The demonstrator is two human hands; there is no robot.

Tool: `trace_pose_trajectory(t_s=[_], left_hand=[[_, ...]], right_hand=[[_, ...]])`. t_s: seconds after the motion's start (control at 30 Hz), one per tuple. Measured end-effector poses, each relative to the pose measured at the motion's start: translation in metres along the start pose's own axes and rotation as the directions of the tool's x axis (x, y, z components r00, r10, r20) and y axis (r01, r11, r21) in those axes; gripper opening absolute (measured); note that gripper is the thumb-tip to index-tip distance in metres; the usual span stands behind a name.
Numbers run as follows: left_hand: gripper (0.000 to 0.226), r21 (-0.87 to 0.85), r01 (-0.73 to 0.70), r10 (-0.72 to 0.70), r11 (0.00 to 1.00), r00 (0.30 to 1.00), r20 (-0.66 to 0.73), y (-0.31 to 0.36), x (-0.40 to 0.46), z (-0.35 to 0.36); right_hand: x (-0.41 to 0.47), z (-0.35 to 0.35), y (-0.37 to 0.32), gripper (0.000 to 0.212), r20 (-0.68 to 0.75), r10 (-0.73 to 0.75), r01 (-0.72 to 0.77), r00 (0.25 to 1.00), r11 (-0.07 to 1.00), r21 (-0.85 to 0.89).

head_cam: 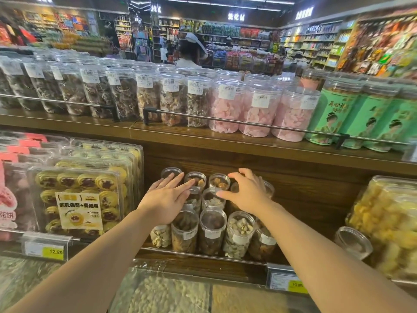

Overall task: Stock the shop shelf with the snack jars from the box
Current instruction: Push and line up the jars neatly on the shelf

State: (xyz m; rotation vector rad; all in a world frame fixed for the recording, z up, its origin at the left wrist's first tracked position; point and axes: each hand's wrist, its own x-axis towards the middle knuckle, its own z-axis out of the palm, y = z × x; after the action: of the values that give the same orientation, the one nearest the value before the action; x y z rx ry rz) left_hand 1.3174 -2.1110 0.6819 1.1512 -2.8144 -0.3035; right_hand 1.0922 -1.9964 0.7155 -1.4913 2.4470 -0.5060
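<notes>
Left hand (pixel 165 199) open, fingers spread flat over the lids of the snack jars (pixel 212 231), gripping nothing; right hand (pixel 247 195) open too, fingers curled loosely above the jars at the right of the cluster, closed on none that could be seen. Left to right on the lower wooden shelf (pixel 304 188): clear trays of yellow cookies (pixel 79 193), the clustered nut-filled jars behind a metal rail (pixel 203 256), a lone jar (pixel 353 242) lying near yellow-filled tubs (pixel 388 222). Upper shelf: dark-filled jars, pink-filled jars (pixel 255 111), green canisters (pixel 361 114).
</notes>
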Motion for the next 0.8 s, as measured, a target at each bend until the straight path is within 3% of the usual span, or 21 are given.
trace_pose_trajectory(t_s=[0.1, 0.2, 0.4, 0.47, 0.57, 0.67, 0.8], left_hand=[[0.05, -0.001, 0.002, -0.002, 1.0, 1.0, -0.007, 0.001, 0.0, -0.001], [0.051, 0.001, -0.002, 0.002, 1.0, 1.0, -0.006, 0.001, -0.001, -0.001], [0.05, 0.002, -0.002, 0.002, 1.0, 1.0, -0.011, 0.002, -0.001, -0.001], [0.05, 0.003, 0.003, -0.003, 1.0, 1.0, -0.009, 0.002, 0.0, -0.002], [0.05, 0.003, 0.008, -0.008, 1.0, 1.0, -0.001, 0.002, -0.001, -0.001], [0.05, 0.006, 0.004, -0.004, 1.0, 1.0, -0.005, 0.001, -0.001, -0.001], [0.05, 0.008, 0.011, -0.011, 1.0, 1.0, -0.001, 0.001, 0.0, 0.0]], right_hand=[[-0.01, -0.006, 0.03, 0.057, -0.095, 0.002, 0.001, 0.996, 1.0, 0.026], [-0.018, -0.017, 0.067, 0.048, -0.002, -0.028, 0.028, 1.0, 0.999, -0.046], [-0.021, -0.031, 0.067, 0.06, 0.146, 0.008, -0.001, 0.989, 0.999, -0.049], [-0.021, -0.029, 0.053, 0.066, 0.092, 0.069, -0.061, 0.993, 0.995, -0.083], [-0.023, -0.023, 0.038, 0.057, -0.042, 0.117, -0.123, 0.992, 0.97, -0.208], [-0.024, -0.015, 0.027, 0.05, -0.152, 0.137, -0.169, 0.979, 0.96, -0.222], [-0.019, -0.009, 0.017, 0.051, -0.205, 0.165, -0.221, 0.965, 0.932, -0.289]])
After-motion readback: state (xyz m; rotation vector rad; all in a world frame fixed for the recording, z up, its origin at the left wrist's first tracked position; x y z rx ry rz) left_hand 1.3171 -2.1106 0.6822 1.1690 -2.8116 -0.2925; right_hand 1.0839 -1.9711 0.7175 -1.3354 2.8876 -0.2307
